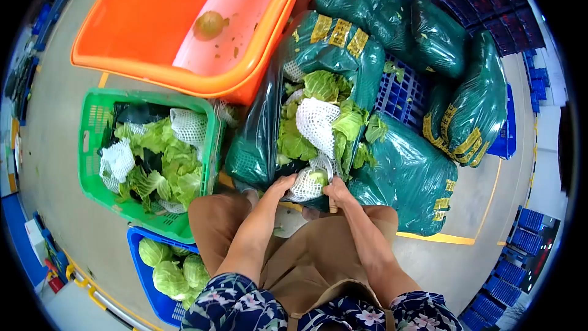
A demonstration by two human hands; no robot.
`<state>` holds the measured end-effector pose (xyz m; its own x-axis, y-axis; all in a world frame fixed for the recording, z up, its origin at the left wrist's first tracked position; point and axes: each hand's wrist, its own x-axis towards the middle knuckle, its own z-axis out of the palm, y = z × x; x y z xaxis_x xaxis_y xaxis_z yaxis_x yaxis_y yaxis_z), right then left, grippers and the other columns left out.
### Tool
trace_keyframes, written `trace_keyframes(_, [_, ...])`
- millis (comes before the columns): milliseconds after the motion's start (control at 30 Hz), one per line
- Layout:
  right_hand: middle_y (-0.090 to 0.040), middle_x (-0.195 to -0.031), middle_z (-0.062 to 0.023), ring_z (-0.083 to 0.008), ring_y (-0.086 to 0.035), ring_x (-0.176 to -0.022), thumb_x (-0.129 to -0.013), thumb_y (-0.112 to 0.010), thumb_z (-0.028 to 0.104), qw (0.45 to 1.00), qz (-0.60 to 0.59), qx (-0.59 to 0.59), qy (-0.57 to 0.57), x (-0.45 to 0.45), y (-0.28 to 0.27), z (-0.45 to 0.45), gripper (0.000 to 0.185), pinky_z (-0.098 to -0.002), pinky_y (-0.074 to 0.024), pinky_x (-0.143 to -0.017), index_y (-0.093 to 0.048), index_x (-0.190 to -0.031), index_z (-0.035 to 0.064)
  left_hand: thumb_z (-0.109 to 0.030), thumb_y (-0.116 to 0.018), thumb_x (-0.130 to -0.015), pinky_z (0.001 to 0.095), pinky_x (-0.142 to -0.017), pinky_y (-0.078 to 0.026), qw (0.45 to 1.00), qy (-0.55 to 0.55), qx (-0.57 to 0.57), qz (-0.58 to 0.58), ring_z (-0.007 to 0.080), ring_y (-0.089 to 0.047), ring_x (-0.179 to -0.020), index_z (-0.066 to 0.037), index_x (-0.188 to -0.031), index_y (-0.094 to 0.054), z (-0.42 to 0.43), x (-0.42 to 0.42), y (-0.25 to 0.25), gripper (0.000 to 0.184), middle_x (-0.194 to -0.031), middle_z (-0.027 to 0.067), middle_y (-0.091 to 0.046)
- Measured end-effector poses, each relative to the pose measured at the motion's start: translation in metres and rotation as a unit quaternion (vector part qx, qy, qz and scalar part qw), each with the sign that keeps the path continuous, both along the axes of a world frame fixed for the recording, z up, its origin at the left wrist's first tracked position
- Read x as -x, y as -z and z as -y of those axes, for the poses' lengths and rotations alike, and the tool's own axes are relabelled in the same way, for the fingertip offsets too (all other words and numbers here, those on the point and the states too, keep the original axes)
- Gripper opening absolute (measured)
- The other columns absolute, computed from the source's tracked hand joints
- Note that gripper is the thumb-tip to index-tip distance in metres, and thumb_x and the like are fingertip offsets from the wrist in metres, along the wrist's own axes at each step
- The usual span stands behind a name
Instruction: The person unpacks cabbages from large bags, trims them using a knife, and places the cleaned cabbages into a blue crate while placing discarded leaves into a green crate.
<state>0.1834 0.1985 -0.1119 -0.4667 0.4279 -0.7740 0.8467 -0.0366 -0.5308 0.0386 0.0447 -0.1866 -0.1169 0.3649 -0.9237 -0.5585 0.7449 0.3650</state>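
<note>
Between my knees a netted cabbage (306,185) rests at the near edge of an opened dark green bag (257,159). White foam netting wraps most of it, with pale green leaf showing at its right. My left hand (283,185) grips its left side. In my right hand (337,191) is a knife (333,206) with a wooden handle, its blade pointing up against the cabbage's right side. Just beyond lie loose green leaves (297,141) and an empty-looking white foam net (317,122).
A green crate (92,171) at left holds leaves and foam nets. Below it, a blue crate (144,276) contains several bare cabbages (168,279). An orange tub (141,30) stands behind, with an onion-like bulb (209,26) inside. Full green bags (404,171) lie at right.
</note>
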Motion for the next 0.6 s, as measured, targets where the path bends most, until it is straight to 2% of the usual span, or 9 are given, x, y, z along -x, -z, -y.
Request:
trace_keyframes(33, [-0.063, -0.105, -0.0223, -0.0318, -0.061, -0.097, -0.071, -0.057, 0.008, 0.999, -0.036, 0.021, 0.021, 0.001, -0.007, 0.005, 0.048, -0.0371, -0.0465, -0.085, -0.055, -0.117, -0.0063, -0.05, -0.05, -0.09, 0.0397, -0.088, -0.046, 0.999, -0.009, 0.02, -0.033, 0.0281, -0.059, -0.107, 0.009, -0.114, -0.06, 0.003, 0.004, -0.022, 0.064, -0.12, 0.0194, -0.061])
trace_keyframes(100, [-0.063, -0.104, -0.0159, -0.0277, -0.059, -0.095, -0.068, -0.054, 0.0, 0.994, -0.066, 0.051, 0.076, 0.021, -0.062, 0.012, 0.05, -0.0335, -0.0454, -0.085, -0.056, -0.118, -0.0056, -0.052, -0.062, -0.084, 0.0375, -0.083, -0.048, 0.997, -0.068, 0.001, 0.044, 0.0241, -0.063, -0.097, 0.013, -0.106, -0.063, 0.009, 0.022, -0.083, 0.069, -0.111, 0.0187, -0.064])
trace_keyframes(133, [-0.063, -0.102, -0.0144, -0.0258, -0.059, -0.092, -0.068, -0.053, -0.001, 0.988, -0.098, 0.065, 0.103, 0.023, -0.071, 0.015, 0.05, -0.0326, -0.0456, -0.084, -0.056, -0.117, -0.0057, -0.05, -0.069, -0.081, 0.0351, -0.079, -0.049, 0.991, -0.101, -0.052, 0.071, 0.0213, -0.064, -0.09, 0.012, -0.104, -0.064, 0.02, 0.02, -0.065, 0.066, -0.103, 0.0164, -0.067])
trace_keyframes(167, [-0.063, -0.1, -0.0128, -0.0239, -0.059, -0.09, -0.068, -0.052, -0.002, 0.98, -0.131, 0.082, 0.129, 0.028, -0.084, 0.019, 0.049, -0.0317, -0.0459, -0.083, -0.056, -0.117, -0.0058, -0.046, -0.071, -0.08, 0.0332, -0.076, -0.049, 0.99, -0.117, -0.056, 0.053, 0.0202, -0.064, -0.089, 0.011, -0.103, -0.065, 0.018, 0.023, -0.101, 0.061, -0.101, 0.0142, -0.068])
trace_keyframes(233, [-0.064, -0.097, -0.0098, -0.0206, -0.059, -0.087, -0.067, -0.051, -0.005, 0.975, -0.118, 0.13, 0.134, 0.03, -0.107, 0.013, 0.047, -0.0308, -0.047, -0.079, -0.058, -0.114, -0.0055, -0.04, -0.074, -0.08, 0.03, -0.076, -0.049, 0.982, -0.138, -0.13, 0.017, 0.0175, -0.063, -0.087, 0.01, -0.103, -0.066, 0.027, 0.022, -0.115, 0.055, -0.099, 0.0105, -0.068])
trace_keyframes(300, [-0.064, -0.096, -0.0083, -0.0189, -0.059, -0.085, -0.067, -0.05, -0.007, 0.966, -0.121, 0.164, 0.156, 0.025, -0.106, 0.01, 0.046, -0.0306, -0.048, -0.076, -0.058, -0.112, -0.0046, -0.035, -0.076, -0.079, 0.0292, -0.075, -0.048, 0.975, -0.139, -0.167, -0.042, 0.0139, -0.061, -0.086, 0.006, -0.107, -0.066, 0.027, 0.021, -0.138, 0.05, -0.097, 0.0079, -0.068])
trace_keyframes(367, [-0.063, -0.097, -0.0078, -0.0184, -0.059, -0.082, -0.068, -0.049, -0.008, 0.932, -0.218, 0.189, 0.217, 0.021, -0.101, 0.013, 0.046, -0.0296, -0.0483, -0.073, -0.058, -0.113, -0.0042, -0.036, -0.079, -0.075, 0.0295, -0.077, -0.048, 0.974, -0.1, -0.173, -0.103, 0.0146, -0.062, -0.088, 0.004, -0.11, -0.064, 0.025, 0.023, -0.172, 0.055, -0.1, 0.0085, -0.068])
trace_keyframes(467, [-0.063, -0.097, -0.0066, -0.0168, -0.058, -0.082, -0.069, -0.048, -0.009, 0.943, -0.171, 0.181, 0.222, 0.027, -0.155, 0.014, 0.048, -0.029, -0.0469, -0.073, -0.056, -0.115, -0.003, -0.037, -0.084, -0.067, 0.0296, -0.084, -0.048, 0.963, -0.062, -0.191, -0.181, 0.0176, -0.063, -0.094, 0.004, -0.115, -0.06, 0.021, 0.017, -0.203, 0.068, -0.107, 0.0115, -0.067])
trace_keyframes(600, [-0.063, -0.099, -0.0058, -0.0159, -0.057, -0.084, -0.068, -0.048, -0.008, 0.936, -0.224, 0.164, 0.214, 0.027, -0.16, 0.014, 0.048, -0.0272, -0.0451, -0.075, -0.056, -0.116, -0.0028, -0.035, -0.086, -0.062, 0.0318, -0.087, -0.048, 0.941, -0.03, -0.214, -0.259, 0.0197, -0.062, -0.099, 0.001, -0.118, -0.057, 0.019, 0.011, -0.217, 0.073, -0.109, 0.0119, -0.066])
